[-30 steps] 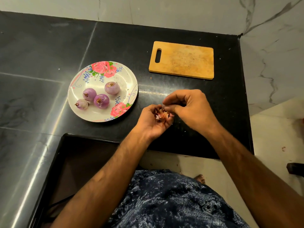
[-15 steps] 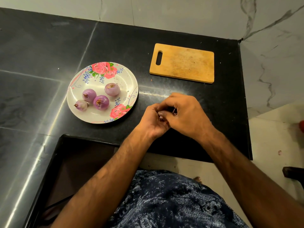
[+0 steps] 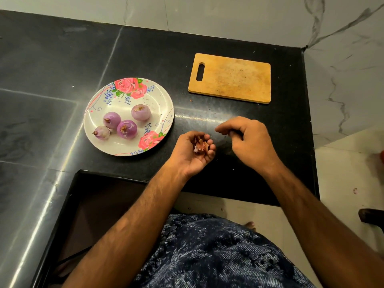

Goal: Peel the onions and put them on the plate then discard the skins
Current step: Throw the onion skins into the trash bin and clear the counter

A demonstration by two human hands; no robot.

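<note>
The right hand (image 3: 249, 142), touching before, is now drawn to 3 o'clock of the left hand (image 3: 192, 154); its fingers are curled, but any hold cannot be told. Skins (image 3: 200, 145) are gripped in the left hand's curled fingers, and onions (image 3: 127, 129) are seen unmoved on the plate (image 3: 116, 146) at 10 o'clock.

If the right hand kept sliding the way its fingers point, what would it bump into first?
Probably the left hand, cupped around onion skins, just left of the right hand. Height is hard to judge; if it passes, the plate comes next.

Right hand (image 3: 247, 140) now off left hand (image 3: 192, 151)
</note>
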